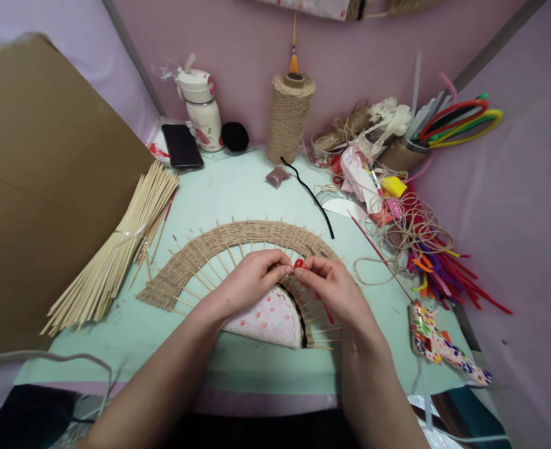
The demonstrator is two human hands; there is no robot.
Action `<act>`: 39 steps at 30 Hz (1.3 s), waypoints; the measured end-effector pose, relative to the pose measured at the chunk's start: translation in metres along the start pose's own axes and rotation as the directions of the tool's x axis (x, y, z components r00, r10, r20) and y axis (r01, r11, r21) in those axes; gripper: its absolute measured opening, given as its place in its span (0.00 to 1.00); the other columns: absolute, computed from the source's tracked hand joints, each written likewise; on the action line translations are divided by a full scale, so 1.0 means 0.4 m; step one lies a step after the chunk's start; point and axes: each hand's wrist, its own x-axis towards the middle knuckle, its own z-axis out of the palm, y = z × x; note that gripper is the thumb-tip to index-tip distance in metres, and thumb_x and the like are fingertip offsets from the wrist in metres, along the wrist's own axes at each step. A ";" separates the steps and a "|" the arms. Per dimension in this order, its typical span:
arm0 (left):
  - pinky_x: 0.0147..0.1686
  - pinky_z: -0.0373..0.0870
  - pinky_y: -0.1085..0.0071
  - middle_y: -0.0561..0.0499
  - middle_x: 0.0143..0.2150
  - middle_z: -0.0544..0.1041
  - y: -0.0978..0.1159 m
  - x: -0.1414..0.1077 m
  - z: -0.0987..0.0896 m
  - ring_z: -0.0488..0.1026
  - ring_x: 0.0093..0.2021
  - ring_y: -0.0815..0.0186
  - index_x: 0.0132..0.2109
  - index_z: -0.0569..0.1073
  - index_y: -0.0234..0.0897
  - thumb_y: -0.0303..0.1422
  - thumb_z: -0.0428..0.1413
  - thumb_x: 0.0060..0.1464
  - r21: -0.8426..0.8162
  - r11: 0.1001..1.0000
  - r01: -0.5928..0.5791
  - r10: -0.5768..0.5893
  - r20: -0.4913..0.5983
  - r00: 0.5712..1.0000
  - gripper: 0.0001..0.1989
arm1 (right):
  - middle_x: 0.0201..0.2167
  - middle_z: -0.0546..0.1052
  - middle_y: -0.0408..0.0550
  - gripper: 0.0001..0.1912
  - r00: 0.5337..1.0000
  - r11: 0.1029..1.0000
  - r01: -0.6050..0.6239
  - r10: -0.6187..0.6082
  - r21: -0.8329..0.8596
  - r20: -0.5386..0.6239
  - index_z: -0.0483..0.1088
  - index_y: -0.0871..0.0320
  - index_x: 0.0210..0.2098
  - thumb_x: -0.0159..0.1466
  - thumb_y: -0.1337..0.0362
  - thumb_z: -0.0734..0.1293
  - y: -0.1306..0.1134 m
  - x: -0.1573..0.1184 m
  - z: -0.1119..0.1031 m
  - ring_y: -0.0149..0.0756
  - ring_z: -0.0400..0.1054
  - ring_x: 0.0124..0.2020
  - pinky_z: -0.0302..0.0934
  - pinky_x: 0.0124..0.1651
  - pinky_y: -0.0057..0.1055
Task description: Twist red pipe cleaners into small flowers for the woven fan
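Note:
A small loop of red pipe cleaner (pixel 299 264) is pinched between the fingertips of my left hand (pixel 261 277) and my right hand (pixel 334 287). Its red tail shows below my right fingers. Both hands are closed and nearly touching, above a fan-shaped piece (pixel 238 232) of woven twine on thin wooden sticks. Under my wrists, a half-round of white fabric with small red prints (pixel 266 318) forms the fan's centre, edged with a black strip. My hands cover part of the sticks.
Bundled wooden sticks (pixel 111 255) lie left beside cardboard (pixel 46 181). At the back stand a bottle (pixel 204 115), a phone (pixel 182 146) and a twine cone (pixel 290 115). A black pipe cleaner (pixel 310 194) lies behind the fan. Tangled twine, coloured pipe cleaners (pixel 444 268) and a glue gun (pixel 448 343) are right.

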 end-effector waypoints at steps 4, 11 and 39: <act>0.36 0.62 0.71 0.50 0.32 0.74 -0.004 0.000 0.002 0.69 0.33 0.66 0.35 0.73 0.38 0.35 0.50 0.60 0.161 0.974 -0.161 0.167 -0.022 0.986 0.10 | 0.18 0.63 0.37 0.14 0.999 0.999 -0.015 0.012 0.048 0.050 0.66 0.58 0.24 0.56 0.56 0.69 0.006 0.003 -0.005 0.25 0.51 0.19 0.43 0.23 0.26; 0.38 0.64 0.69 0.50 0.33 0.74 -0.008 0.005 0.018 0.68 0.35 0.66 0.35 0.72 0.36 0.33 0.50 0.59 0.133 0.973 -0.188 0.199 -0.079 0.977 0.08 | 0.18 0.64 0.37 0.13 0.998 0.984 -0.038 0.027 0.172 0.062 0.66 0.59 0.25 0.56 0.57 0.70 0.017 0.006 -0.003 0.23 0.50 0.18 0.41 0.21 0.25; 0.19 0.45 0.81 0.52 0.27 0.70 -0.027 0.023 0.067 0.56 0.22 0.80 0.31 0.75 0.28 0.26 0.65 0.41 -0.926 0.280 0.253 -0.369 0.139 0.919 0.08 | 0.17 0.64 0.36 0.14 0.999 0.986 0.008 0.000 0.166 -0.048 0.67 0.59 0.26 0.56 0.55 0.71 0.027 0.007 0.014 0.23 0.52 0.17 0.44 0.21 0.24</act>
